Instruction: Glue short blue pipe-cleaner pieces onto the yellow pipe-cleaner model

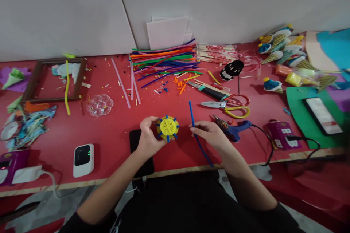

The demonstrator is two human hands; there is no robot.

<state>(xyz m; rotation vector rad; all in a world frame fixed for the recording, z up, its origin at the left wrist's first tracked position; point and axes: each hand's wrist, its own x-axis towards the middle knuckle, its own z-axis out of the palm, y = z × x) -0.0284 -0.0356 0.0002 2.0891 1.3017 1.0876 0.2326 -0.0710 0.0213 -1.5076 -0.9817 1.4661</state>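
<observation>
My left hand (147,136) is closed around a round yellow disc (167,127) with short blue straw pieces sticking out all round its rim, held just above the red table (115,131). My right hand (209,133) pinches a long blue straw (196,134) that runs from the table's front edge up past my fingers, a little to the right of the disc. A black phone (140,153) lies under my left wrist.
A pile of coloured straws (164,60) lies at the back centre, with scissors (228,104), a knife and a blue glue gun (235,129) to the right. A wooden frame (54,80), a white device (83,159), paper cones and a phone on green paper (322,115) surround them.
</observation>
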